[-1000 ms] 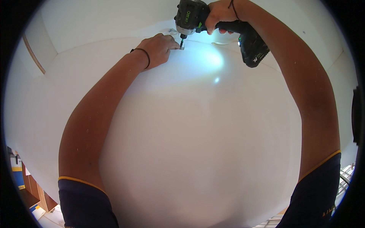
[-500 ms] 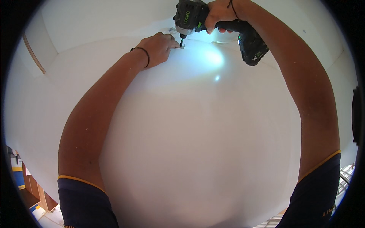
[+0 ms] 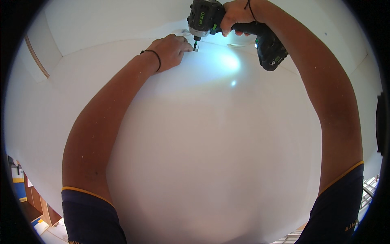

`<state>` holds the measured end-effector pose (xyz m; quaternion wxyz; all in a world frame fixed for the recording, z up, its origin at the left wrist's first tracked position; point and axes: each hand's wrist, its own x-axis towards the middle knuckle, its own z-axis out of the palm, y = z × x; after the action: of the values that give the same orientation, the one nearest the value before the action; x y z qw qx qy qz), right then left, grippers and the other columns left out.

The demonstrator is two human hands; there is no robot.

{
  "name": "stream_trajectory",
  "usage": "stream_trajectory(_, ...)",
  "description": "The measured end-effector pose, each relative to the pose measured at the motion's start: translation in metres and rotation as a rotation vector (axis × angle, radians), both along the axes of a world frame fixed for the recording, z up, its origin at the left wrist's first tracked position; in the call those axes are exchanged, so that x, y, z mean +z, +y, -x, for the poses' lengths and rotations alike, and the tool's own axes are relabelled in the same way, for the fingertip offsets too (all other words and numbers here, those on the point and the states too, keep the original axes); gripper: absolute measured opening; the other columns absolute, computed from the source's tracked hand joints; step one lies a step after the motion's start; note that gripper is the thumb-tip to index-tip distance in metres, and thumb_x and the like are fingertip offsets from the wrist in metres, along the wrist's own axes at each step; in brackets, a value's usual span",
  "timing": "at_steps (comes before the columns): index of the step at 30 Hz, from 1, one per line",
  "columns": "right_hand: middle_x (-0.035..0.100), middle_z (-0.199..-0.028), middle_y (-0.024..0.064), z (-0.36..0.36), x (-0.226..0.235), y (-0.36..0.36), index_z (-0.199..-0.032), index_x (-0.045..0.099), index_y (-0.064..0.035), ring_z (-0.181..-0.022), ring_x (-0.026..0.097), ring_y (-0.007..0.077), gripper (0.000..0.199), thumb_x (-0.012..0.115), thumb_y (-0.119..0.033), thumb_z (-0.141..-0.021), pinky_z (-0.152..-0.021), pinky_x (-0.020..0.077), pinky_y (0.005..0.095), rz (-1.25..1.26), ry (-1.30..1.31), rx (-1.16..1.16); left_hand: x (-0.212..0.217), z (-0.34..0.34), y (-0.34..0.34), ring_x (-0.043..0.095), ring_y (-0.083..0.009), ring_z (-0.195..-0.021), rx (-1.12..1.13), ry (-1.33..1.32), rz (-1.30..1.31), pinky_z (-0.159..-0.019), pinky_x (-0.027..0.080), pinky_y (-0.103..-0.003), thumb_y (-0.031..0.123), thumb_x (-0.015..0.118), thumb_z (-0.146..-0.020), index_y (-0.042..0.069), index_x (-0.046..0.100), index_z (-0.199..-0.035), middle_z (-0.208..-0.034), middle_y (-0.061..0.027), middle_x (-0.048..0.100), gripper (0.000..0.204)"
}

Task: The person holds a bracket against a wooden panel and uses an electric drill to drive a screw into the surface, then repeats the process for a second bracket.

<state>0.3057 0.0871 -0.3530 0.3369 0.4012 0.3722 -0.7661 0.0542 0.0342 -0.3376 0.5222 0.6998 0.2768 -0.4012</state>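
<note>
My right hand (image 3: 239,15) is wrapped round the grip of a black cordless impact driver (image 3: 204,19) with green markings. Its bit (image 3: 196,43) points down at a small light-coloured piece (image 3: 196,49) on the white panel (image 3: 219,142). Right beside the bit tip, my left hand (image 3: 170,49) has its fingers curled and pressed together. Their tips meet the edge of the small piece; whatever they pinch is too small and hidden to name. The driver's lamp throws a bright bluish patch onto the panel, right of the bit.
White walls of a recess surround the panel, with a brown edge strip (image 3: 36,57) at upper left. Brown wooden boards (image 3: 35,199) and a blue, white and yellow box (image 3: 19,189) show at lower left. A dark object (image 3: 381,124) stands at the right rim.
Almost nothing differs. The driver and both hands sit very slightly further right in the picture, with the bit still at the small piece.
</note>
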Motion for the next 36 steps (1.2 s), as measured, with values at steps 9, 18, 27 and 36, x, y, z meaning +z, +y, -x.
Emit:
stream_trajectory(9,0.064,-0.078,0.0048,-0.002,-0.011,-0.003,-0.095,0.067,-0.0086,-0.066,0.059,0.0163,0.032,0.072,-0.029,-0.071,-0.062,0.0479,0.0334,0.015,0.013,-0.005,-0.004,0.001,-0.001,0.053,-0.0241,-0.112,0.004,-0.044,-0.024,-0.099,0.045,-0.039,0.004,0.043,-0.088,0.011,0.065,-0.114,-0.114,-0.0054,0.060,0.034)
stream_trajectory(18,0.064,-0.079,0.0050,-0.001,-0.009,-0.003,-0.094,0.068,-0.0095,-0.067,0.059,0.0168,0.031,0.073,-0.030,-0.071,-0.062,0.0475,0.0343,0.000,-0.018,0.008,-0.009,0.005,-0.007,0.054,-0.0237,-0.111,0.064,-0.057,-0.052,-0.098,0.045,-0.037,0.005,0.044,-0.088,0.012,0.066,-0.112,-0.114,-0.0050,0.060,0.034)
stream_trajectory(27,0.064,-0.076,0.0046,0.009,-0.006,-0.008,-0.091,0.069,-0.0108,-0.065,0.059,0.0164,0.028,0.073,-0.029,-0.070,-0.061,0.0470,0.0344,-0.052,-0.113,0.050,-0.013,0.006,-0.009,0.051,-0.0232,-0.115,0.063,-0.029,-0.026,-0.102,0.042,-0.036,0.005,0.044,-0.088,0.012,0.066,-0.114,-0.120,-0.0039,0.058,0.035)
stream_trajectory(36,0.063,-0.074,0.0042,-0.003,-0.024,-0.015,-0.088,0.067,-0.0103,-0.062,0.057,0.0152,0.025,0.074,-0.026,-0.069,-0.058,0.0464,0.0324,0.038,-0.044,-0.053,-0.012,-0.001,-0.006,0.049,-0.0230,-0.117,0.102,-0.001,0.008,-0.104,0.040,-0.035,0.005,0.043,-0.088,0.013,0.066,-0.114,-0.122,-0.0037,0.057,0.036)
